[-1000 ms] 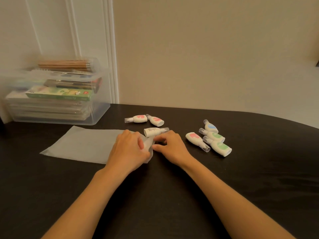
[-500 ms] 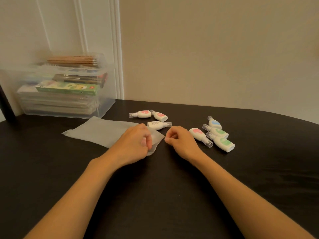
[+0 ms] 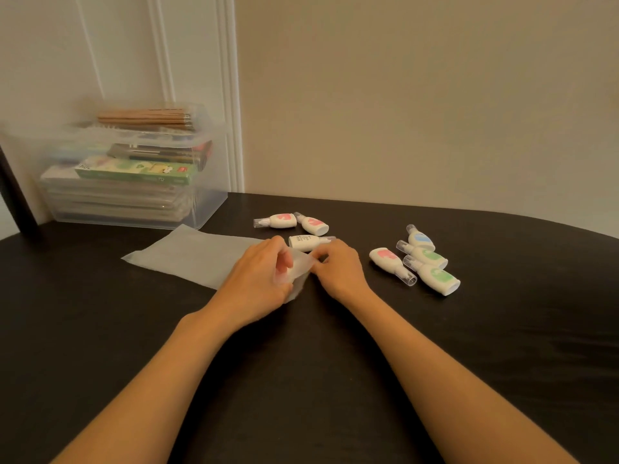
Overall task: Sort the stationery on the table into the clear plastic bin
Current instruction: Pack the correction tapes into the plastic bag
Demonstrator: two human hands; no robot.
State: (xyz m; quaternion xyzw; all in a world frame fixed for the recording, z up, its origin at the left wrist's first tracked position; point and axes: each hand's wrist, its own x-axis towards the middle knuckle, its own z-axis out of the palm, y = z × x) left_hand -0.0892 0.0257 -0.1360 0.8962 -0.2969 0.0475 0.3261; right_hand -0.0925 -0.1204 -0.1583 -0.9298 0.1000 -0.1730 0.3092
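The left hand (image 3: 264, 279) and right hand (image 3: 338, 266) each grasp the lifted right edge of a translucent plastic pouch (image 3: 187, 259). The left fingers show through the flap. The rest of the pouch lies flat on the dark bench (image 3: 469, 346), its far corner just beside the clear plastic bin (image 3: 207, 209). The bin stands at the back-left bench edge and holds stacked packs (image 3: 114, 199). One correction-tape dispenser (image 3: 306, 242) lies just behind the fingers, a pair of dispensers (image 3: 278, 221) lies further back, and a group of four dispensers (image 3: 425, 254) lies near, right of the right hand.
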